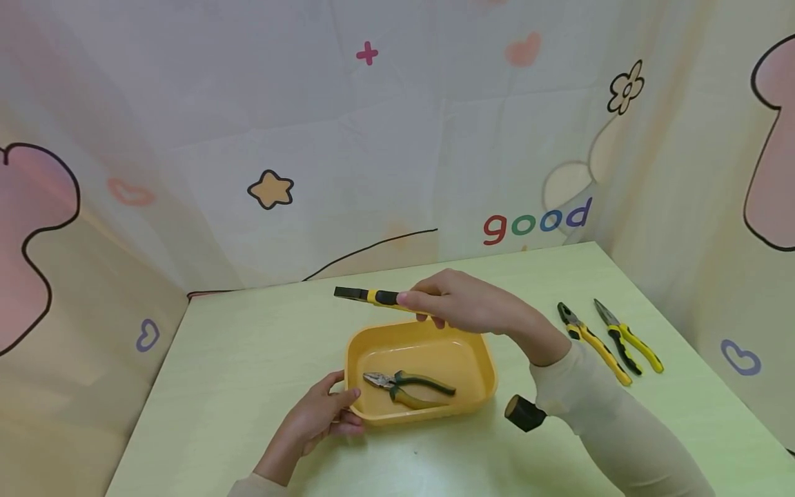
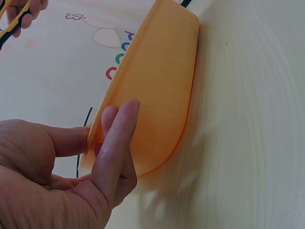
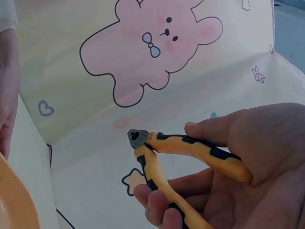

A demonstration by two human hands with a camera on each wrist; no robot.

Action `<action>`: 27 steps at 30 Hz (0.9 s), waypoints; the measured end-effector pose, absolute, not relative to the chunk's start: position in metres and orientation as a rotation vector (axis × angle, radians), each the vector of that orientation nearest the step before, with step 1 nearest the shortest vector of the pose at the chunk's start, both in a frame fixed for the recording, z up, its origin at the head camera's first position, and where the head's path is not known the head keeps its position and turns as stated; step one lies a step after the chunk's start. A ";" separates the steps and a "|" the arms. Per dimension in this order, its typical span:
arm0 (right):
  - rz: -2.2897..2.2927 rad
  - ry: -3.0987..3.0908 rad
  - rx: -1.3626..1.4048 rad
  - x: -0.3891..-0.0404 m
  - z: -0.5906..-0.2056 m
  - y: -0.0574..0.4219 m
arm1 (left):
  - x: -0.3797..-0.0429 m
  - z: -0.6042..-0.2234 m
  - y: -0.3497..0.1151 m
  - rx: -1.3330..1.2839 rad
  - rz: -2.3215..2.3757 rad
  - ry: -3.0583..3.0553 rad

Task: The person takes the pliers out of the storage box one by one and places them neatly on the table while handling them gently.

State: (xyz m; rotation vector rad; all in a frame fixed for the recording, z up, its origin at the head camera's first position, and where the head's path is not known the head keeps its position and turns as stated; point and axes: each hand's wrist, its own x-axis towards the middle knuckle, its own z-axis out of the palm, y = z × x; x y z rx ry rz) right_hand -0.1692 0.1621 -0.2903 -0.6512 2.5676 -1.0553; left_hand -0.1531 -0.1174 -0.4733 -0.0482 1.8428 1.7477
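My left hand point(image 1: 319, 414) grips the near left corner of a yellow plastic tray point(image 1: 355, 338), thumb on the rim and fingers against the outer wall. In the left wrist view the tray's side point(image 2: 157, 81) stands close over the table. Inside it lies a pair of combination pliers point(image 1: 397, 383) with worn green and yellow handles. Above the tray's far rim my right hand point(image 1: 462, 300) holds short-headed pliers point(image 3: 162, 157) with yellow and black handles. Their handles are spread, thumb on one and fingers round the other; the head points left in the head view.
Two more pliers lie on the table's right side: one with yellow-orange and black handles point(image 1: 593, 342), and long-nose pliers point(image 1: 627, 338) beside it. A printed curtain point(image 1: 397, 152) surrounds the pale green table point(image 1: 248, 359) at the back and sides. A black cylinder point(image 1: 524, 413) sits by the right sleeve.
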 end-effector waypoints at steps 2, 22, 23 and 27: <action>-1.063 2.566 -0.656 -0.169 -0.288 0.163 | -0.153 -0.473 -0.118 -0.043 1.754 1.838; -1.103 2.604 -0.692 -0.160 -0.278 0.162 | -0.152 -0.473 -0.118 -0.024 1.765 1.837; -1.108 2.605 -0.698 -0.160 -0.278 0.163 | -0.152 -0.473 -0.118 -0.024 1.765 1.837; -1.120 2.612 -0.740 -0.158 -0.279 0.162 | -0.153 -0.473 -0.118 -0.041 1.755 1.844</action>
